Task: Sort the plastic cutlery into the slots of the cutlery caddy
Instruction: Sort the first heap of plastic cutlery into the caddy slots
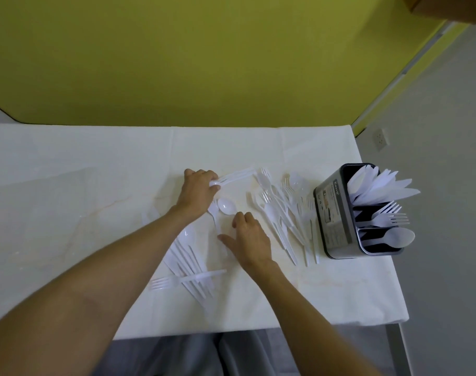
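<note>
A: Where is the caddy?

B: The cutlery caddy stands at the right edge of the table. Far slot has knives, middle slot forks, near slot spoons.

A: And the hands?

B: Left hand grips a few white pieces, fingers curled round them. Right hand rests on the table w/ fingers bent, thumb spread; I cannot tell if it holds sth. One loose spoon lies between both hands.

A: Other cutlery?

B: One pile between right hand & caddy, a second pile beside the left forearm.
</note>
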A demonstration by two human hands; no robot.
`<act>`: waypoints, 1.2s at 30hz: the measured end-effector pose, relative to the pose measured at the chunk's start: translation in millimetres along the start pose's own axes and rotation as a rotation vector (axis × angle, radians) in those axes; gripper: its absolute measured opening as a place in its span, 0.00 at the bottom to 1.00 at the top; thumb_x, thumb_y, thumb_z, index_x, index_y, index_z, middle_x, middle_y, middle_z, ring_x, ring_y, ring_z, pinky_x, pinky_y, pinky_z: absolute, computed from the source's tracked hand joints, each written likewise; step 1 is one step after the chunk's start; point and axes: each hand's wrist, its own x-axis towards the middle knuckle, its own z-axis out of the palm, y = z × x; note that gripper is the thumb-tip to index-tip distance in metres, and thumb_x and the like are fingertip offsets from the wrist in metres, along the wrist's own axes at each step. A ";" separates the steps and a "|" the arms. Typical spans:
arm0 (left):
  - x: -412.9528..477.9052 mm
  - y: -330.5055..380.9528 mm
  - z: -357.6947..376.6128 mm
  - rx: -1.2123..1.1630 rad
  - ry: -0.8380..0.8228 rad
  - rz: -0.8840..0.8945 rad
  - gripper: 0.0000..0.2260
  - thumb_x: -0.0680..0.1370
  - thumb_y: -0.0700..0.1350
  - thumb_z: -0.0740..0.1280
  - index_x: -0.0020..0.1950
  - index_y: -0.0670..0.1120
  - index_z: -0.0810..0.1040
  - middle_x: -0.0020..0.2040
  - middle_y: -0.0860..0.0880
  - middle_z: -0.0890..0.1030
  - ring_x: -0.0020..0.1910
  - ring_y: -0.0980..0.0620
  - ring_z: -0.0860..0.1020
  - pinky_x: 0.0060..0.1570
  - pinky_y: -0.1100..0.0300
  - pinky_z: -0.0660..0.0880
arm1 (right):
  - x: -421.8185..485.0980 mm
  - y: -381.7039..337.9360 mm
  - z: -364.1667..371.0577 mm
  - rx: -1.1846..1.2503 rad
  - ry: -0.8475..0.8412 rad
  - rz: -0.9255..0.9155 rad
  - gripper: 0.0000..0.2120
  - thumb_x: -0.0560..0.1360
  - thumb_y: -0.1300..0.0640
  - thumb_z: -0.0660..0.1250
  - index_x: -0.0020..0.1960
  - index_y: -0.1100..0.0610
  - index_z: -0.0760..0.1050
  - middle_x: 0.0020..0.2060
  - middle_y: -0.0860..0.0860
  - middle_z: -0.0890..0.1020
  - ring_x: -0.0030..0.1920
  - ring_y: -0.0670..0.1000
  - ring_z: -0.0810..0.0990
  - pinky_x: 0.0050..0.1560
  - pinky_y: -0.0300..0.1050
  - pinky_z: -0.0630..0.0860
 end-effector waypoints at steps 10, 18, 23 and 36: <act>4.1 -9.8 -6.6 0.075 -0.149 0.025 0.14 0.78 0.41 0.63 0.63 0.44 0.75 0.58 0.42 0.71 0.59 0.43 0.66 0.58 0.57 0.67 | -13.1 45.9 -15.8 0.139 0.071 0.226 0.04 0.74 0.62 0.62 0.42 0.63 0.73 0.37 0.56 0.79 0.37 0.56 0.78 0.37 0.51 0.76; -7.5 -2.3 -6.4 0.034 -0.332 0.339 0.17 0.74 0.27 0.60 0.52 0.43 0.81 0.58 0.47 0.76 0.56 0.47 0.70 0.59 0.55 0.72 | -21.5 58.4 -27.1 0.292 0.250 0.315 0.02 0.76 0.59 0.63 0.47 0.58 0.73 0.37 0.52 0.80 0.37 0.52 0.79 0.38 0.50 0.80; -51.4 -2.4 1.3 -0.125 -0.055 0.252 0.19 0.73 0.27 0.61 0.55 0.45 0.81 0.58 0.49 0.79 0.57 0.48 0.73 0.59 0.72 0.60 | -17.7 41.5 -19.0 0.181 0.348 0.016 0.12 0.76 0.59 0.66 0.59 0.56 0.76 0.51 0.51 0.79 0.50 0.53 0.77 0.45 0.47 0.77; -147.3 -52.3 1.8 0.113 -0.182 0.592 0.06 0.73 0.50 0.72 0.47 0.50 0.83 0.46 0.54 0.78 0.47 0.55 0.70 0.45 0.62 0.69 | 31.5 -7.1 2.3 -0.017 0.136 -0.170 0.25 0.70 0.72 0.59 0.67 0.66 0.67 0.63 0.61 0.72 0.54 0.64 0.73 0.50 0.51 0.71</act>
